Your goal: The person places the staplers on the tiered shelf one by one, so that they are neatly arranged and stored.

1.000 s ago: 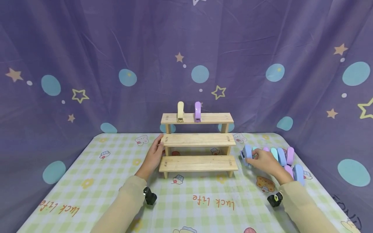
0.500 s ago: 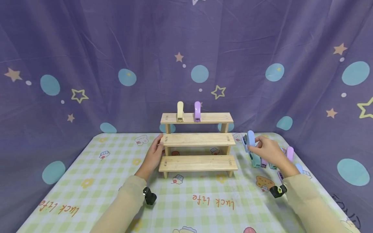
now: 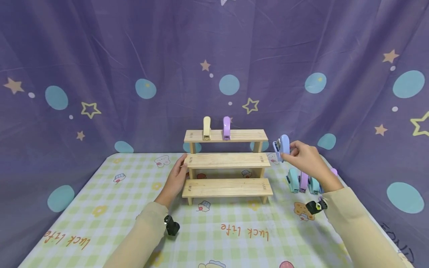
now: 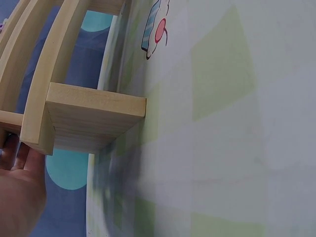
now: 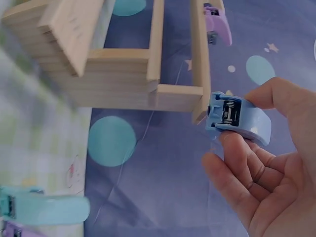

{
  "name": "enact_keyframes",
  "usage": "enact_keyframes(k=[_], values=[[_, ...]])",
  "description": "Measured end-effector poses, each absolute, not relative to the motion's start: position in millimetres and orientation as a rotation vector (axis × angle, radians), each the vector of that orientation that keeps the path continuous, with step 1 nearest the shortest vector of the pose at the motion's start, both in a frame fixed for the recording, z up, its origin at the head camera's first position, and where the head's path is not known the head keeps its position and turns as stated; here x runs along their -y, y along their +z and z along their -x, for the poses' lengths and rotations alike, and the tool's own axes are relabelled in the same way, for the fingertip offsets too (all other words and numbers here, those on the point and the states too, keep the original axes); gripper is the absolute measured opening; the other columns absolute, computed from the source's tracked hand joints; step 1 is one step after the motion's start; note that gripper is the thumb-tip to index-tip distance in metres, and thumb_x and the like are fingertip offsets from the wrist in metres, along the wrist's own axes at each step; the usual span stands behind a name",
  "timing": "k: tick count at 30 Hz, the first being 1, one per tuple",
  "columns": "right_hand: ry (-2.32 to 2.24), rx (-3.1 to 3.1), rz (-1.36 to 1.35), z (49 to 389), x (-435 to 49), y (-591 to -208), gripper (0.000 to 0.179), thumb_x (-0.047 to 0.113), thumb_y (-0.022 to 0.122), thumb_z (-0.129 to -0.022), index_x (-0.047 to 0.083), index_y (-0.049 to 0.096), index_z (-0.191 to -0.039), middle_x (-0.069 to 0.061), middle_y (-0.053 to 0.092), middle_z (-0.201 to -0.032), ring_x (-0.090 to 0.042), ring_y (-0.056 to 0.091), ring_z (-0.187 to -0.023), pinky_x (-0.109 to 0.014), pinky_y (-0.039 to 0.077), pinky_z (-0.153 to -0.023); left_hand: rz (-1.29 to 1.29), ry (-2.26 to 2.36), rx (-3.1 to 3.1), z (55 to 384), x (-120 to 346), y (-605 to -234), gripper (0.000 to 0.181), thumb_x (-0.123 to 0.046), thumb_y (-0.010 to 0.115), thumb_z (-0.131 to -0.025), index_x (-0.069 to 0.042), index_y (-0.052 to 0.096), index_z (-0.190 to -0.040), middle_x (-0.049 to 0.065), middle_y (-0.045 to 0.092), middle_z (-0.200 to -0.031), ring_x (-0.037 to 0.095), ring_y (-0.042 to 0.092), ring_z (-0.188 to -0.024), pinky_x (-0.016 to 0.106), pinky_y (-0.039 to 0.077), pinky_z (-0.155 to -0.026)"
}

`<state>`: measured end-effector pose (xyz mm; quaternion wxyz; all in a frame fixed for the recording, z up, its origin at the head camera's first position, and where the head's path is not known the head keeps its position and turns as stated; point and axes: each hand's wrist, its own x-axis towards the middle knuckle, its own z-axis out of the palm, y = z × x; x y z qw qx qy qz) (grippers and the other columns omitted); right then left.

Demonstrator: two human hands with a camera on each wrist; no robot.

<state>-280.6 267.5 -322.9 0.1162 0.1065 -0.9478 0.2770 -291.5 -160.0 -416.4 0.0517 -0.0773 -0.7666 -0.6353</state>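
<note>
My right hand (image 3: pixel 306 158) pinches a light blue stapler (image 3: pixel 284 146) between thumb and fingers. It holds the stapler in the air, right of the three-step wooden display stand (image 3: pixel 228 160). In the right wrist view the blue stapler (image 5: pixel 239 118) shows its end with a metal spring. My left hand (image 3: pixel 175 180) grips the left end of the stand's middle step, its fingertips partly hidden by the wood in the left wrist view. On the top step stand a yellow stapler (image 3: pixel 206 128) and a purple stapler (image 3: pixel 226 128), side by side.
Right of the stand, a teal stapler (image 3: pixel 293 180), a purple stapler (image 3: pixel 303 181) and another teal stapler (image 3: pixel 314 185) stand in a row. More lie partly hidden behind my right forearm. A checked cloth (image 3: pixel 134 201) covers the table; a purple curtain (image 3: pixel 281 48) hangs behind.
My right hand has lifted the blue stapler from the group at the right, raising it to about the top step's height. My left hand has stayed at the stand.
</note>
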Motion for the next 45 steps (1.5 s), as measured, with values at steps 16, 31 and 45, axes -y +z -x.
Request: enact_keyframes(k=[16, 31, 45], values=[[0.931, 2.712, -0.363, 308, -226, -304, 0.058, 0.048, 0.066, -0.094, -0.002, 0.057, -0.124, -0.01, 0.067, -0.094, -0.025, 0.062, -0.081, -0.04, 0.052, -0.073, 0.243, -1.925, 2.316, 298, 162, -426, 0.051, -0.024, 0.032, -0.112, -0.015, 0.022, -0.161, 0.016, 0.026, -0.161, 0.035, 0.034, -0.143, 0.05, 0.035, -0.115], [1.061, 2.636, -0.395, 336, -191, -295, 0.057, 0.046, 0.068, -0.093, 0.0, 0.058, -0.125, -0.01, 0.066, -0.097, -0.026, 0.06, -0.083, -0.039, 0.051, -0.073, 0.246, -1.913, 2.323, 298, 161, -425, 0.052, -0.024, 0.031, -0.112, -0.015, 0.021, -0.161, 0.015, 0.025, -0.162, 0.034, 0.033, -0.144, 0.051, 0.035, -0.115], [1.037, 2.7, -0.359, 357, -167, -291, 0.05, 0.042, 0.069, -0.092, 0.001, 0.06, -0.121, -0.012, 0.061, -0.1, -0.028, 0.059, -0.088, -0.041, 0.052, -0.075, 0.229, -1.9, 2.317, 298, 161, -426, 0.05, -0.023, 0.032, -0.112, -0.015, 0.025, -0.16, 0.015, 0.029, -0.16, 0.034, 0.038, -0.141, 0.048, 0.039, -0.113]])
